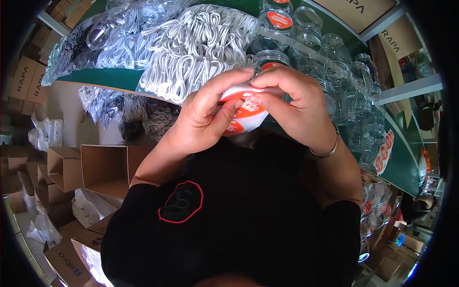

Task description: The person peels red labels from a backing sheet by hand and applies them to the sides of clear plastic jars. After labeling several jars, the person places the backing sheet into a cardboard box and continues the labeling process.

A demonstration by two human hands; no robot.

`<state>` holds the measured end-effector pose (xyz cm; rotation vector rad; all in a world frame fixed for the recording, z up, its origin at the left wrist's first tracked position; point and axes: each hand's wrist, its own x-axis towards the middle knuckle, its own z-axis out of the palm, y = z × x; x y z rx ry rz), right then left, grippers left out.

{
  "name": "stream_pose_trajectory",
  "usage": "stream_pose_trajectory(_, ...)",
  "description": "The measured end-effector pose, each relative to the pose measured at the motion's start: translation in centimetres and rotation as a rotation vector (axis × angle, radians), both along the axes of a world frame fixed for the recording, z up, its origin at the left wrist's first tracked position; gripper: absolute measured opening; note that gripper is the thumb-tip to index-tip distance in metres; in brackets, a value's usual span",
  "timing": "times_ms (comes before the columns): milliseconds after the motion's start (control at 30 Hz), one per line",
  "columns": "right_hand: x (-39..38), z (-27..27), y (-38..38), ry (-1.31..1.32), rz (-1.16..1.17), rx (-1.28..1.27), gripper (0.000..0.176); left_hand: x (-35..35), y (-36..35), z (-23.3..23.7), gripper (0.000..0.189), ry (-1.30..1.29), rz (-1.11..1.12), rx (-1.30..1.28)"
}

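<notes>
Both hands meet in front of my chest over a sheet of orange and white stickers. My left hand pinches its left side, the thumb lying on the printed face. From the other side my right hand grips the upper right edge between thumb and fingers. The sheet is bent, and part of it is hidden behind the fingers. Just beyond the hands stands a clear jar with an orange label showing on it.
Coiled white cables are heaped on the green table. Clear jars crowd its right side, near another sticker sheet. Open cardboard boxes stand at lower left. A metal post crosses at right.
</notes>
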<state>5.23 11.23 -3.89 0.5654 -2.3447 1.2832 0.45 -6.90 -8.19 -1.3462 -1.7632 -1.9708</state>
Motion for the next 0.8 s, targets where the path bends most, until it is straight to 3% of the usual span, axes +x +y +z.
stream_pose_trajectory(167, 0.1, 0.9, -0.1, -0.317, -0.055, -0.221, 0.009, 0.0, 0.0, -0.1, 0.047, 0.038, -0.002, -0.056)
stream_pose_trajectory(367, -0.9, 1.6, 1.1, -0.46, -0.132, -0.436, 0.012, 0.1, -1.3, -0.5, 0.049, -0.104, -0.107, -0.226)
stream_pose_trajectory(500, -1.0, 2.2, 3.2, -0.534, 0.045, -0.828, 0.011, -0.1, -1.6, -0.5, 0.046, -0.189, -0.137, -0.351)
stream_pose_trajectory(700, -0.9, 3.0, 4.2, -0.558, -0.02, -0.753, 0.013, -0.4, -1.4, -0.5, 0.046, -0.35, -0.185, -0.281)
stream_pose_trajectory(800, -1.4, 4.6, 5.5, -0.578, -0.073, -0.587, 0.015, -0.8, -1.3, -0.7, 0.05, -0.339, -0.135, -0.255)
